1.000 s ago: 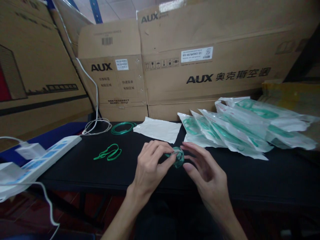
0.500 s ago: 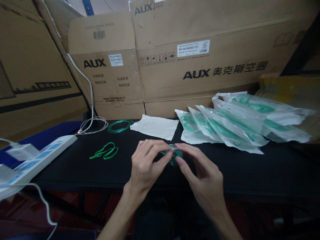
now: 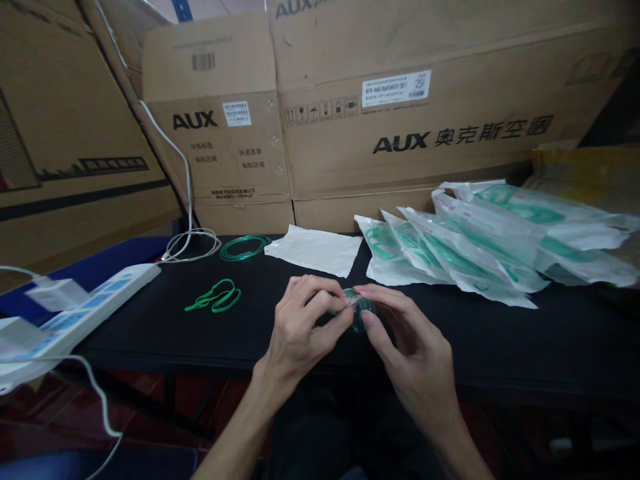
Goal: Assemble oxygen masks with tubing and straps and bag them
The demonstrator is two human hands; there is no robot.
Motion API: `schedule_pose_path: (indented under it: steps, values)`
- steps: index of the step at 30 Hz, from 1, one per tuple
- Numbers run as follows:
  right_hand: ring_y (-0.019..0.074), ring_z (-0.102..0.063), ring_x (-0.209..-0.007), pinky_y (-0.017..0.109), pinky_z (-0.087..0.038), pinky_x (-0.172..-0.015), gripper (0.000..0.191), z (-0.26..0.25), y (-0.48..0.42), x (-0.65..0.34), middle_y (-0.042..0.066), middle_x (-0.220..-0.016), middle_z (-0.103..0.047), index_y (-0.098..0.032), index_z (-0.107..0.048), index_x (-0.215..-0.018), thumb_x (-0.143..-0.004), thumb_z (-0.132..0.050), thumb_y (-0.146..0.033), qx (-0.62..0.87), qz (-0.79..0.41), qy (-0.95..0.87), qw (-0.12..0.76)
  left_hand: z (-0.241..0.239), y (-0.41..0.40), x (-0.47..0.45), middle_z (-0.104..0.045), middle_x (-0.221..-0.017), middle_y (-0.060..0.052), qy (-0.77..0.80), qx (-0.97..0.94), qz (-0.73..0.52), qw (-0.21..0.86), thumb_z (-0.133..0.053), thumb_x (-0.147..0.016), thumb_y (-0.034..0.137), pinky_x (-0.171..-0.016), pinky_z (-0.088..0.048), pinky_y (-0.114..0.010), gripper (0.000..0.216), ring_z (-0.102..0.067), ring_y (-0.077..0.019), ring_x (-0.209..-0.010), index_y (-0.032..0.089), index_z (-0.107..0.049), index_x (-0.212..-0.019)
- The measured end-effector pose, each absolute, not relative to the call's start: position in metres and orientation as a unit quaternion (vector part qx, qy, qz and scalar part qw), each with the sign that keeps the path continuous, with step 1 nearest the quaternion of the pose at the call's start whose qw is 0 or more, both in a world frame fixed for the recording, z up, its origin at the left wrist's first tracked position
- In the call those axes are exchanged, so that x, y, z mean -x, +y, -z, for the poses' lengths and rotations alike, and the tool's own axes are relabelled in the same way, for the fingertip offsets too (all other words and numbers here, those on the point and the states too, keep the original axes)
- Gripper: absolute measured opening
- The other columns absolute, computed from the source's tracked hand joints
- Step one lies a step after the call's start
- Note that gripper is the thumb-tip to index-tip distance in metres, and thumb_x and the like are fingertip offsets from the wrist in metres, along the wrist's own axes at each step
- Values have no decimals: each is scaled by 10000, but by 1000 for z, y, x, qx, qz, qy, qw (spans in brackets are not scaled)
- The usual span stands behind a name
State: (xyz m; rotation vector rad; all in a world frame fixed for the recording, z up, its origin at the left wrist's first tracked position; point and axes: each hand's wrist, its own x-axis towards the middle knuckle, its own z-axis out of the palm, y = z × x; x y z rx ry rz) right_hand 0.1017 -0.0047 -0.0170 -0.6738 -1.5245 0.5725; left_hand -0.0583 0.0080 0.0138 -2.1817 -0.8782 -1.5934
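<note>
A small, transparent green-tinted plastic piece (image 3: pixel 360 315) is held above the near edge of the black-covered table (image 3: pixel 500 340), just in front of the person. It is pinched from the left by the thumb and fingers of the left hand (image 3: pixel 300 327) and from the right by the fingertips of the right hand (image 3: pixel 410 360); both hands are closed on it, and most of it is hidden by the fingers, so its exact shape cannot be told.

To the left of the hands, well apart, a loose loop of thin green elastic band (image 3: pixel 214 298) is laid flat on the table. Behind it a coil of green transparent tubing (image 3: pixel 245 247) is seen, with a coiled white cable (image 3: pixel 193 243) just beside it. A flat, white, empty-looking plastic bag (image 3: pixel 315 249) is spread directly behind the hands. To the right, a fanned row of sealed clear packets containing green tubing (image 3: pixel 450 257) is overlapped along the table. A white power strip (image 3: pixel 85 313) is placed at the far left. The back is closed off by brown cardboard boxes marked AUX (image 3: pixel 400 113).
</note>
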Motion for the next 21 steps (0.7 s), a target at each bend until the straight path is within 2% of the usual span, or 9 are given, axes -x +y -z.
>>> schedule_pose_path:
  steps: [4, 7, 12, 21]
  values:
    - [209, -709, -1110, 365, -570, -1004, 384, 16, -8, -92, 51, -1229, -726, -267, -626, -1280, -920, -654, -138, 338, -191, -668, 635, -13, 9, 58, -694, -809, -5, -328, 742, 566, 148, -727, -846, 107, -685, -525, -275, 191, -672, -137, -749, 194, -561, -810]
    - [206, -747, -1017, 342, -600, -944, 316, 14, -8, -83, 54, -1144, -769, -242, -672, -1208, -924, -623, -111, 360, -116, -660, 649, -13, 8, 58, -695, -809, -4, -334, 730, 575, 158, -737, -847, 132, -688, -549, -276, 172, -672, -141, -748, 197, -579, -859]
    - [221, -765, -942, 345, -616, -889, 283, 8, -7, -70, 79, -1053, -795, -217, -726, -1110, -923, -575, -67, 364, -21, -636, 680, -13, 7, 59, -767, -956, -46, -341, 743, 556, 148, -695, -894, 133, -804, -594, -322, 166, -723, -175, -872, 192, -667, -1047]
    - [219, -762, -910, 349, -604, -887, 211, 6, -7, -67, 66, -1019, -799, -223, -745, -1049, -933, -611, -108, 377, -30, -625, 683, -12, 7, 55, -784, -966, -50, -340, 748, 546, 166, -655, -922, 84, -821, -591, -324, 153, -729, -174, -873, 174, -695, -1039]
